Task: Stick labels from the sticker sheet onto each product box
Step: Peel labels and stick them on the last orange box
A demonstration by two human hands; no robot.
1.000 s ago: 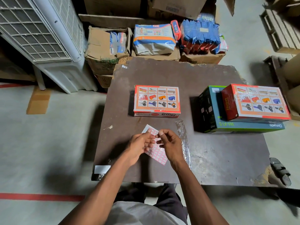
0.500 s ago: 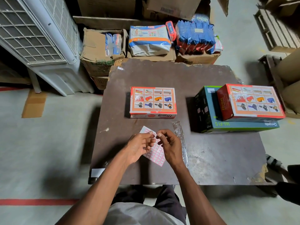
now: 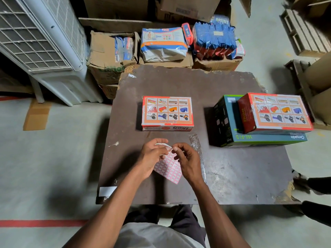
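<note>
A white sticker sheet (image 3: 169,167) with red-edged labels is held over the near middle of the dark table (image 3: 232,176). My left hand (image 3: 152,154) grips its top edge, which curls up. My right hand (image 3: 186,158) pinches at that same top corner with thumb and forefinger. Just beyond the hands an orange product box (image 3: 167,112) lies flat. At the right a second orange box (image 3: 275,112) rests on a larger teal box (image 3: 259,138).
A clear plastic sleeve (image 3: 196,144) lies beside my right hand. Cardboard cartons (image 3: 105,56) and blue packets (image 3: 215,38) crowd the floor behind the table. A white cooler (image 3: 41,42) stands at the left. Someone's foot (image 3: 300,179) is by the right edge.
The sheet's top edge has lifted and curled between my fingers. Both hands stayed in place over the table's near middle.
</note>
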